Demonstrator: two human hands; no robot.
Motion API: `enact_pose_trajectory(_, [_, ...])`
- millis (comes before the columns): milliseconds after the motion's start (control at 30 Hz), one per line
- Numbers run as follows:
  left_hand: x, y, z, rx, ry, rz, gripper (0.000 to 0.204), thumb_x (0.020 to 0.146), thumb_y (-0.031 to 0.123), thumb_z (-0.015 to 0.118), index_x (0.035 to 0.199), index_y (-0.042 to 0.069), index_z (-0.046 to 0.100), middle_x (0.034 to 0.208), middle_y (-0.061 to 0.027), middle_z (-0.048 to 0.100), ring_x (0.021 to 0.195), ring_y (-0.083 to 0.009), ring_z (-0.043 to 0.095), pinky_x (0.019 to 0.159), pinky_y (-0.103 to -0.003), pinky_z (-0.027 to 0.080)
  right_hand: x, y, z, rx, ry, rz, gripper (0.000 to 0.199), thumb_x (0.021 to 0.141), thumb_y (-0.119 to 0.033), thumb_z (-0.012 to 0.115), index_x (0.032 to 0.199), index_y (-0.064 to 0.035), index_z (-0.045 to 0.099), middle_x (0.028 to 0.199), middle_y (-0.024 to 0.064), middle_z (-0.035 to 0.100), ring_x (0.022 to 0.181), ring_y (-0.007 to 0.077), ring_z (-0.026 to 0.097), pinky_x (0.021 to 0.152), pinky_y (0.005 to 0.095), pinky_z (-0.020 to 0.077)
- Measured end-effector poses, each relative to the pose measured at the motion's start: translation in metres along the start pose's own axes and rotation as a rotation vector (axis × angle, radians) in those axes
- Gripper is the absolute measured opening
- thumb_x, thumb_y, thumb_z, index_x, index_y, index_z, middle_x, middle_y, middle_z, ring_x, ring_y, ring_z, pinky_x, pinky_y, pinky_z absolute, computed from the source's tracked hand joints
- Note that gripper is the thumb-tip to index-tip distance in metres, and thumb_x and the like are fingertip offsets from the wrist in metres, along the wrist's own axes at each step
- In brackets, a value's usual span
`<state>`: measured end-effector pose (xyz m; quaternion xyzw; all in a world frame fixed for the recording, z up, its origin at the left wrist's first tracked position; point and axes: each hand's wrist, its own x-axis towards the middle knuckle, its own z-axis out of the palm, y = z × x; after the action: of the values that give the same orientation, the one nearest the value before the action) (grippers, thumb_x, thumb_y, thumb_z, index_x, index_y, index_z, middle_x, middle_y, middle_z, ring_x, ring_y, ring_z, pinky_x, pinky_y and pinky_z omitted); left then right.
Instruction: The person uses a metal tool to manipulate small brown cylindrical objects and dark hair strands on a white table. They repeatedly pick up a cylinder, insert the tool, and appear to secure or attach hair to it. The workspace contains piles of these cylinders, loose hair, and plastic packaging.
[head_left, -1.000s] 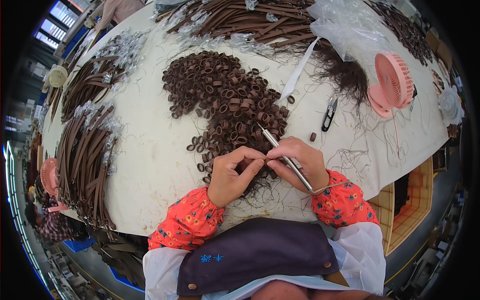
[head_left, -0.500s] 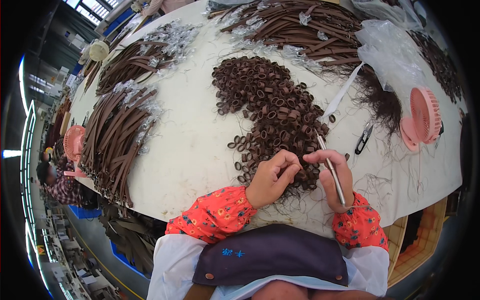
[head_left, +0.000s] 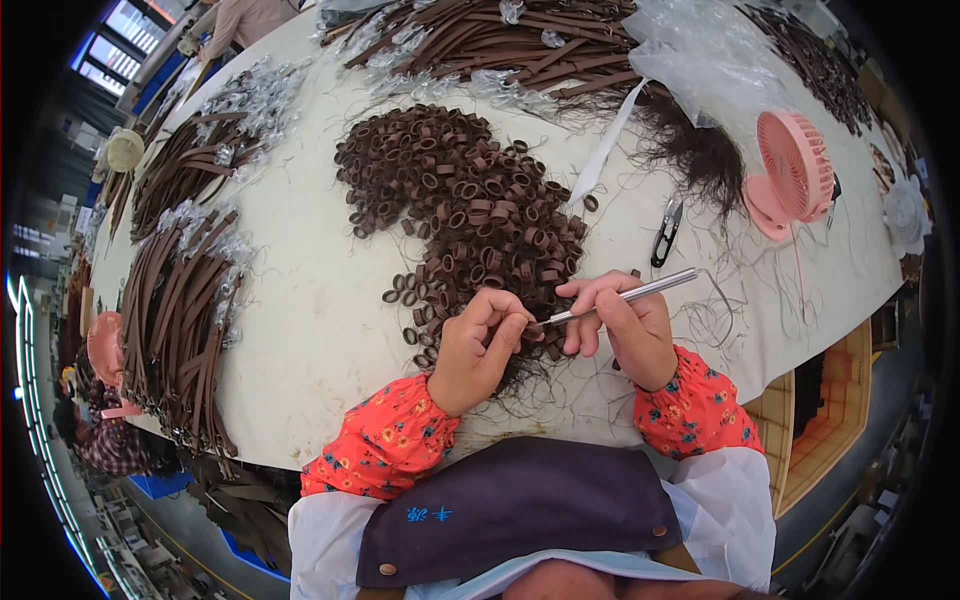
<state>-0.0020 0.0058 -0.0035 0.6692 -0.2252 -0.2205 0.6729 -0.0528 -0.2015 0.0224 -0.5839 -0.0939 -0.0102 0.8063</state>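
Observation:
My right hand [head_left: 632, 328] grips a slim silver pen-shaped tool [head_left: 655, 286] with a thin cord trailing from its back end. The tool slants down to the left, its tip close to the fingertips of my left hand [head_left: 478, 348]. Those left fingers are pinched together; whatever they hold is mostly hidden, perhaps a small brown loop. Just beyond both hands spreads a heap of small brown strap loops [head_left: 480, 220], with loose dark threads around its near edge.
Bundles of brown straps [head_left: 180, 320] in clear wrapping lie left and at the far side [head_left: 520, 50]. Thread snips [head_left: 667, 232], a pink fan [head_left: 795, 165], a dark thread pile [head_left: 690, 140] and plastic film [head_left: 710, 60] are on the right. A person [head_left: 110, 430] sits far left.
The silver tool has swung from steeply upright to a low slant, and its tip now meets my left fingertips. My view has shifted, so the table's contents appear further left.

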Motion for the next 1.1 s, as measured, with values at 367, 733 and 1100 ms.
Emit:
enact_pose_trajectory(367, [0.0, 0.0, -0.001, 0.027, -0.005, 0.004, 0.01, 0.1, 0.01, 0.048, 0.104, 0.001, 0.05, 0.093, -0.0068, 0.063, 0.082, -0.0081, 0.06, 0.067, -0.02, 0.045, 0.002, 0.002, 0.001, -0.049, -0.017, 0.026, 0.029, 0.102, -0.025, 0.045, 0.1, 0.0017, 0.057, 0.063, 0.0042, 0.057, 0.064, 0.0148, 0.061, 0.082, 0.0325, 0.0493])
enact_pose_trajectory(733, [0.0, -0.002, -0.002, 0.053, 0.009, 0.026, 0.01, 0.099, 0.01, 0.048, 0.104, 0.001, 0.05, 0.092, -0.0064, 0.063, 0.081, -0.0084, 0.06, 0.066, -0.02, 0.045, 0.0, 0.004, -0.001, -0.057, 0.0, -0.054, 0.025, 0.101, -0.023, 0.047, 0.102, 0.0002, 0.057, 0.065, 0.0037, 0.058, 0.065, 0.014, 0.061, 0.076, 0.0293, 0.0502])
enact_pose_trajectory(1100, [0.0, 0.001, 0.01, -0.059, 0.083, 0.014, 0.008, 0.098, 0.009, 0.051, 0.101, 0.001, 0.052, 0.08, -0.0026, 0.063, 0.07, -0.0056, 0.056, 0.063, -0.021, 0.045, 0.009, 0.015, 0.011, -0.893, -0.05, -0.541, 0.035, 0.075, -0.002, 0.072, 0.105, -0.0081, 0.056, 0.088, 0.0079, 0.061, 0.077, 0.0279, 0.06, 0.066, 0.0349, 0.0503])
